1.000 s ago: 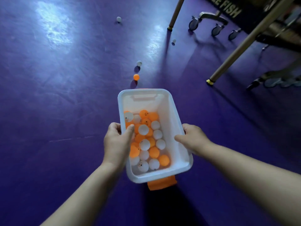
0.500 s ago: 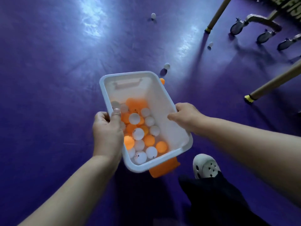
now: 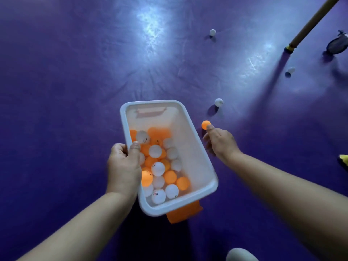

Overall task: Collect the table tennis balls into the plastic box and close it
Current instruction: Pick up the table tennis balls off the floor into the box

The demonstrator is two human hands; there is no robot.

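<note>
The box (image 3: 205, 178), gripped at its rim by the left hand (image 3: 123, 166), already holds many balls (image 3: 158, 168); the right hand (image 3: 219, 143) touches an orange ball (image 3: 205, 124) on the floor (image 3: 75, 91), grip unclear, so three white balls (image 3: 218, 102) and closing remain.

Setting: indoor table tennis hall.
Purple sports flooring (image 3: 75, 91), loose white balls (image 3: 218, 102) scattered on it, a slanted leg (image 3: 308, 21) and castor wheel (image 3: 337, 47) at right.
</note>
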